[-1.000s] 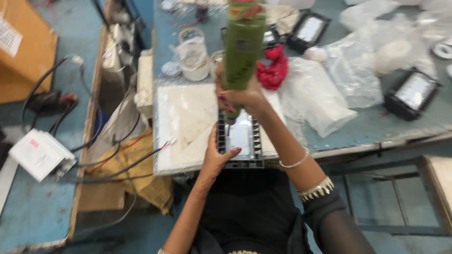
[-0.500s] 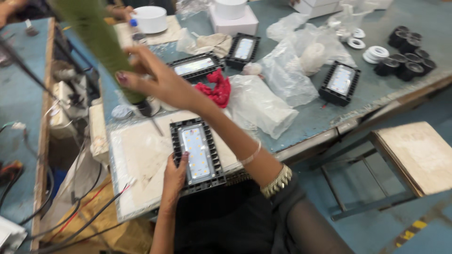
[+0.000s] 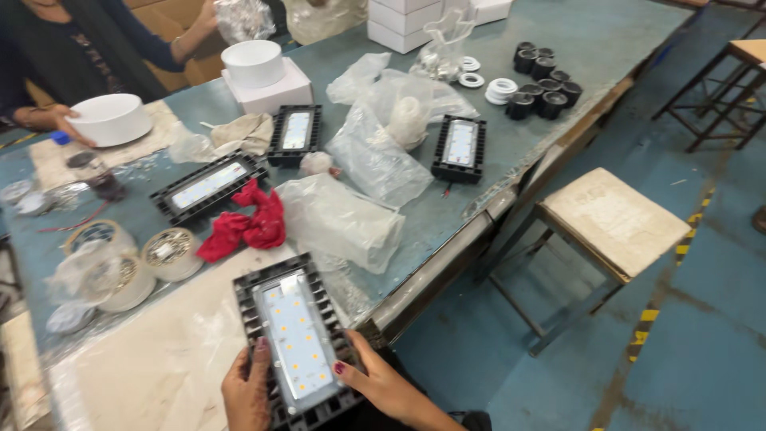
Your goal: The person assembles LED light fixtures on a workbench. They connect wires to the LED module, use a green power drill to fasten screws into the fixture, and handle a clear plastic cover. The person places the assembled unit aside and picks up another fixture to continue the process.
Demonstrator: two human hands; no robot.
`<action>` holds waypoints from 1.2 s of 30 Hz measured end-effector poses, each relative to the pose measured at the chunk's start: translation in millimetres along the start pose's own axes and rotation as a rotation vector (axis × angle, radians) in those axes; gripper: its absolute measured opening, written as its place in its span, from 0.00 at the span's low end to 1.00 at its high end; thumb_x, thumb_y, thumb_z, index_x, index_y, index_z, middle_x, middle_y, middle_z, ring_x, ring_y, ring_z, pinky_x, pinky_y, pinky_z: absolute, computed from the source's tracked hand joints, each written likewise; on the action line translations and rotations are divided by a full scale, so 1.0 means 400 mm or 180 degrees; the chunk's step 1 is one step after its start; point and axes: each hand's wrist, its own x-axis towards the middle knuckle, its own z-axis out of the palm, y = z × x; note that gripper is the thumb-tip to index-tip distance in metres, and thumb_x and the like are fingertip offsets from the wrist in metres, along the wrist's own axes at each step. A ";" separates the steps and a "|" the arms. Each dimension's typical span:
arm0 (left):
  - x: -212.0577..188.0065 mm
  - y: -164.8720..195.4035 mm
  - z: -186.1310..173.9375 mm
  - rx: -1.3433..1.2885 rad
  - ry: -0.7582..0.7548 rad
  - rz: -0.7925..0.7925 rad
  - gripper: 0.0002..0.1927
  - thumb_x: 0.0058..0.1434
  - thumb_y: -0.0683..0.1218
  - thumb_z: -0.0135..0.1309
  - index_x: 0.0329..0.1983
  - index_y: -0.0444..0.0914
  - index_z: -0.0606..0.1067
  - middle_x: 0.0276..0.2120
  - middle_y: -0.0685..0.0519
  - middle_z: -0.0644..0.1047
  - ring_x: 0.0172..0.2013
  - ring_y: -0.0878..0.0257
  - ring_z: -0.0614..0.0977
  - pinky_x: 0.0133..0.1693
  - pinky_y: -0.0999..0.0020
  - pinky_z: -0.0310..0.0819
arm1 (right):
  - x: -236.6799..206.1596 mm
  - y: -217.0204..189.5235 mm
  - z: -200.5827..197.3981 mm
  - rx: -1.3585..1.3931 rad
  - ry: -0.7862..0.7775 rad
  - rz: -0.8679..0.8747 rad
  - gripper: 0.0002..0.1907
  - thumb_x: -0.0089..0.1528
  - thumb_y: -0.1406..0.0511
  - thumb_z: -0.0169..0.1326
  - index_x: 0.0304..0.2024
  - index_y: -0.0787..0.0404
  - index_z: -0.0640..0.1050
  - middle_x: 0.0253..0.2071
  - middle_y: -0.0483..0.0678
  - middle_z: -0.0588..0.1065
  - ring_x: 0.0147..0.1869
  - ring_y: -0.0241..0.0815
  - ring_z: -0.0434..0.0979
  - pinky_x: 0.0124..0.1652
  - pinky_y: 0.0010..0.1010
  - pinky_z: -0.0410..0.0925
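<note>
Both hands, left hand (image 3: 247,395) & right hand (image 3: 383,387), grip LED panel (image 3: 297,343) by its long sides; long axis points away, near counter (image 3: 511,144) edge

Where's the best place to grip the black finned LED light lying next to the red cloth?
Probably by the two long finned edges of the black LED light, coming from above. It lies flat with its lens up, so the ribbed sides give purchase and keep fingers off the lens. The red cloth touches its near side; approach from the far end.
</note>
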 end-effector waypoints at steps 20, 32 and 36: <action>0.062 -0.035 0.026 0.1660 0.0418 0.0531 0.18 0.71 0.46 0.46 0.58 0.34 0.77 0.34 0.46 0.83 0.35 0.60 0.85 0.37 0.65 0.82 | 0.131 -0.055 -1.039 0.1325 0.2205 -0.1016 0.09 0.68 0.64 0.56 0.48 0.62 0.76 0.39 0.44 0.78 0.37 0.34 0.80 0.33 0.23 0.74; 0.218 -0.202 -0.127 0.2593 0.0370 -0.0938 0.17 0.71 0.46 0.48 0.56 0.32 0.77 0.32 0.45 0.82 0.32 0.60 0.84 0.38 0.66 0.80 | 0.351 -0.086 -1.231 0.0873 0.2102 -0.0637 0.13 0.68 0.61 0.55 0.52 0.61 0.74 0.39 0.47 0.78 0.34 0.37 0.80 0.26 0.29 0.72; 0.204 -0.213 -0.138 0.2470 0.0407 -0.0852 0.17 0.71 0.46 0.49 0.56 0.32 0.77 0.31 0.45 0.82 0.31 0.60 0.84 0.38 0.66 0.79 | 0.382 -0.119 -1.219 0.0625 0.2319 -0.0152 0.15 0.67 0.60 0.55 0.53 0.56 0.72 0.43 0.46 0.78 0.40 0.38 0.81 0.32 0.31 0.75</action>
